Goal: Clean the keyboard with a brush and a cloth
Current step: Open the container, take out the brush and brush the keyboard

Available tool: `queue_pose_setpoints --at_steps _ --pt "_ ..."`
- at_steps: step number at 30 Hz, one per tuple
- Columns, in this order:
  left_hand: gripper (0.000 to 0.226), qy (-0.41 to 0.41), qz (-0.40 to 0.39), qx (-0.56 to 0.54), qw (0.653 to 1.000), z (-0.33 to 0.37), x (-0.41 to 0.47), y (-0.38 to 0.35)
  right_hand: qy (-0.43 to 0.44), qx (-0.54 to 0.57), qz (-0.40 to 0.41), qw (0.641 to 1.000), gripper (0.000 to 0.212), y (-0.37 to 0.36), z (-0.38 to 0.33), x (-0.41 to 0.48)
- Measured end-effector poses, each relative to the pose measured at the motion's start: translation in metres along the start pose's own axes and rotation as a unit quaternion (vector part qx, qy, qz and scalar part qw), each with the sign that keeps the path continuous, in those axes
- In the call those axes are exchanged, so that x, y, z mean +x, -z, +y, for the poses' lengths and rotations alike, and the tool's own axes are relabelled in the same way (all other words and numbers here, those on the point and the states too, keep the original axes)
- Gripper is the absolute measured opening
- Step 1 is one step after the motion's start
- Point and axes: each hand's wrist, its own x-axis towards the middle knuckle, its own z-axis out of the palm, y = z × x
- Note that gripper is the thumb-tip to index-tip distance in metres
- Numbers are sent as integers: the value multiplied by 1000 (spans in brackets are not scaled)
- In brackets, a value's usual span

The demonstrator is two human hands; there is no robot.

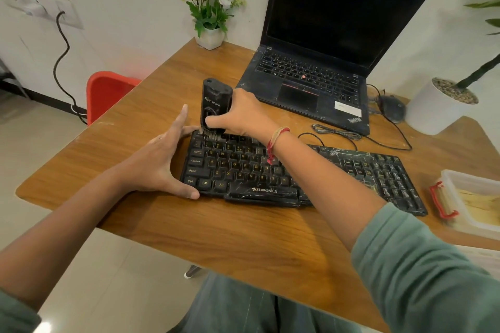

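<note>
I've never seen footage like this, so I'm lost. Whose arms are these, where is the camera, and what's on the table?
No robot here: a person wears a camera on the head, so you look down along both arms. The right hand grips a black brush, bristles on the top-left keys of the keyboard. The left hand braces its left end with straight fingers. Also on the table: an open laptop, a mouse, flowers, a potted plant and a plastic box.
</note>
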Motion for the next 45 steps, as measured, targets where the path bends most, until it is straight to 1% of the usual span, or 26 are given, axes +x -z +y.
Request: queue_pose_setpoints --at_steps 3,5,7,9,10,14,18,22,24,28,30,32,34,35,40,43,45 --pt "149 0 -3 -4 1000 0 0 0 2 -22 -17 1000 29 -1 -1 -1" --pt "150 1 -5 -4 1000 -1 0 1 -7 -4 -23 1000 31 -4 1 -2" --pt "151 1 -3 -3 1000 0 0 1 -44 71 -9 996 34 -5 6 -2" --pt "150 1 -1 -2 1000 0 0 1 -87 169 3 982 33 0 11 -2" --pt "150 2 -1 -2 1000 0 0 1 -98 200 1 975 32 4 12 -3" --pt "151 4 -3 0 1000 -1 0 1 -118 276 -10 954 24 25 12 -9" --pt "152 9 -1 3 1000 -3 0 0 -164 337 -19 927 20 46 18 -12" --pt "150 14 -3 6 1000 -4 0 0 -191 389 6 901 13 57 29 -18" --pt "149 14 -4 7 1000 -4 0 1 -199 396 27 896 10 58 34 -22" --pt "146 21 -8 2 1000 -3 0 1 -222 375 53 899 18 57 39 -26" --pt "146 19 -8 4 1000 -3 0 1 -220 368 66 901 20 54 40 -28" --pt "145 19 -9 3 1000 -2 0 1 -202 362 74 907 15 51 41 -31" --pt "145 20 -9 3 1000 -2 -1 1 -182 351 68 916 9 48 40 -35" --pt "145 20 -9 4 1000 -2 -1 1 -179 348 61 918 9 46 39 -36" --pt "150 15 -4 9 1000 -2 0 0 -170 378 27 909 20 38 34 -51" --pt "151 14 -4 9 1000 -3 0 0 -173 396 2 902 35 36 32 -66" --pt "151 14 -5 9 1000 -3 0 0 -177 395 -12 901 39 33 29 -79"
